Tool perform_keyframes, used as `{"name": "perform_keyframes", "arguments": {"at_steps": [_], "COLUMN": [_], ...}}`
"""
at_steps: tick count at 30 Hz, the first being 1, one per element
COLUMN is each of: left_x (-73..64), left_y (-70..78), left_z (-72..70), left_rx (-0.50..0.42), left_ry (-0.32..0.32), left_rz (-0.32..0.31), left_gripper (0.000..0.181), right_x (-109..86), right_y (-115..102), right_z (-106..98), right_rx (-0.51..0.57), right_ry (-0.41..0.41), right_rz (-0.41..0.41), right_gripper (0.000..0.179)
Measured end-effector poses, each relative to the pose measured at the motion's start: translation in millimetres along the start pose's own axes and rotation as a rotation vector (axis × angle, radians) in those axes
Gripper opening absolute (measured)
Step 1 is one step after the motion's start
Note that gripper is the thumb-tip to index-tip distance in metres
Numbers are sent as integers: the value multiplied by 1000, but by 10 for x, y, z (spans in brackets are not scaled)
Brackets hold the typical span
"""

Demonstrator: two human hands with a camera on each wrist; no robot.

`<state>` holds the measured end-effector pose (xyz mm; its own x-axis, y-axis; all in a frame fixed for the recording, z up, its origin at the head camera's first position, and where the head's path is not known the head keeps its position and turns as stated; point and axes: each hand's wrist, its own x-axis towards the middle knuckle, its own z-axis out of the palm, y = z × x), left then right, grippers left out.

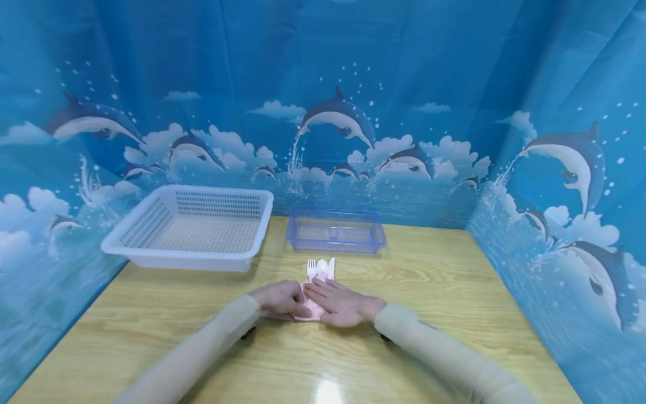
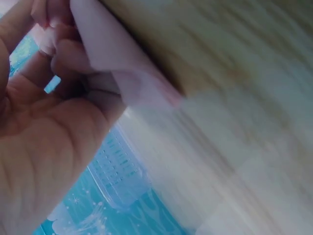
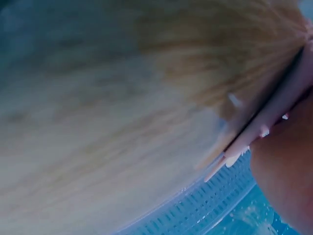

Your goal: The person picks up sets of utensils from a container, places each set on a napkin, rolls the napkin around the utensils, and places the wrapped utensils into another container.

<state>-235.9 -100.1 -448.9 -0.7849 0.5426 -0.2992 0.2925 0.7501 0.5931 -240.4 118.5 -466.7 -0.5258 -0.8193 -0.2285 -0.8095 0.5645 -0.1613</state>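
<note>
A pink napkin point(image 1: 314, 310) lies on the table under both hands. The heads of a white fork point(image 1: 311, 269), spoon point(image 1: 322, 267) and knife point(image 1: 331, 267) stick out past its far edge, side by side; their handles are hidden. With curled fingers my left hand point(image 1: 280, 297) pinches the napkin's left part, and a loose pink flap point(image 2: 105, 46) hangs by those fingers in the left wrist view. My right hand point(image 1: 345, 304) lies flat with straight fingers, pressing on the napkin's right part. In the right wrist view the napkin's edge point(image 3: 274, 105) shows beside the hand.
A large white plastic basket point(image 1: 189, 255) stands at the back left. Right of it, behind the cutlery, is a smaller translucent purple basket point(image 1: 333, 246). A blue dolphin-print curtain point(image 1: 404, 67) encloses the back and sides of the wooden table point(image 1: 444, 280).
</note>
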Motion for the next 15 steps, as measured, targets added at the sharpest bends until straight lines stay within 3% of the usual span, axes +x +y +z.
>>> {"name": "perform_keyframes", "arguments": {"at_steps": [6, 15], "left_x": [13, 37], "left_y": [-4, 37], "left_z": [-18, -68], "left_rx": [27, 73], "left_ry": [-45, 8], "left_rz": [36, 42], "left_gripper": [36, 25], "right_x": [-10, 22], "right_y": [-13, -27], "right_z": [11, 29], "right_rx": [-44, -102], "right_ry": [-3, -16], "right_rz": [-4, 11], "right_gripper": [68, 68]}}
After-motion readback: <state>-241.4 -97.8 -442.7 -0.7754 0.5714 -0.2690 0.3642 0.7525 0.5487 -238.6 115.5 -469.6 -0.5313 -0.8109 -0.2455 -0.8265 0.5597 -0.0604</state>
